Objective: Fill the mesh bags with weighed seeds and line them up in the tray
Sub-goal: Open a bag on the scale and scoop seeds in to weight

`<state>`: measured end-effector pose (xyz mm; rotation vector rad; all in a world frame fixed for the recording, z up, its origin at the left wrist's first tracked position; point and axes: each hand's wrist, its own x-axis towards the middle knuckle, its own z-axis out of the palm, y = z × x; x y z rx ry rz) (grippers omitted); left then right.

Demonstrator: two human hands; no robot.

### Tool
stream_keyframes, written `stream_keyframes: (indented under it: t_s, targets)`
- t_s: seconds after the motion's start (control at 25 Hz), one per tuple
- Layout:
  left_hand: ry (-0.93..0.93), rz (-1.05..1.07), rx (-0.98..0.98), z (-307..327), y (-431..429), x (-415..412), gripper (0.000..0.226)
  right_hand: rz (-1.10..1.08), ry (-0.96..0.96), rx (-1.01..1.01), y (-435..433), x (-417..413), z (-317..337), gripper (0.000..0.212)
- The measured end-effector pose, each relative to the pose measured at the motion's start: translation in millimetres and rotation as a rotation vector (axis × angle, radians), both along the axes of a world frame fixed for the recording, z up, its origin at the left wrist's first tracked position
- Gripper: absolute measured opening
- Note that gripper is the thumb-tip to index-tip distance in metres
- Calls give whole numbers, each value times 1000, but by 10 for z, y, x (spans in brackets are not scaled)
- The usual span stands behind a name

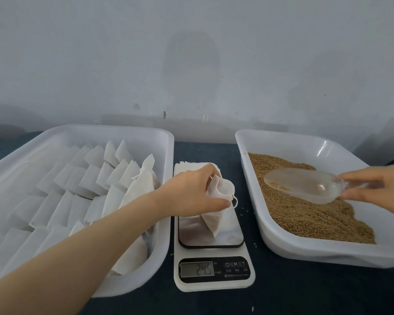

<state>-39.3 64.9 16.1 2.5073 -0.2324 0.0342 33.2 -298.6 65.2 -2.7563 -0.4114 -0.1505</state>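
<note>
Left hand (191,192) pinches the gathered mouth of a white mesh bag (214,220), with the bag's lower end resting on the scale (214,283) platform; display reads 245, decimal point not legible. Right hand (378,189) grips the handle of a clear scoop (305,185), held low over the seeds (305,214) in the right tray (305,251), a few seeds in its bowl. Left tray (132,283) holds rows of filled bags (89,178). Stack of empty bags (187,168) lies just behind the scale on the dark counter (305,292)
</note>
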Motion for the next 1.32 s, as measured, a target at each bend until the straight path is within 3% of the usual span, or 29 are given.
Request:
stream_keyframes:
  t_s: [0.12,0.52,0.72,1.08,1.2,1.32]
  targets:
    - [5,2,-7,2,3,2,41,86,-10,1,383,-160,296,40]
    - [4,2,-16,-6,12,22,47,241,13,-225,1086,-184,769,33]
    - [10,4,-70,-16,20,54,53,305,-217,-510,1302,-208,871,49]
    - [-12,32,-113,-50,51,95,52,451,-719,-892,1631,-555,941,32]
    - [0,28,-123,-56,56,97,48,445,-836,-744,1388,-421,874,27]
    - [-1,22,-122,-53,50,88,46,163,-610,-509,1050,-96,651,31]
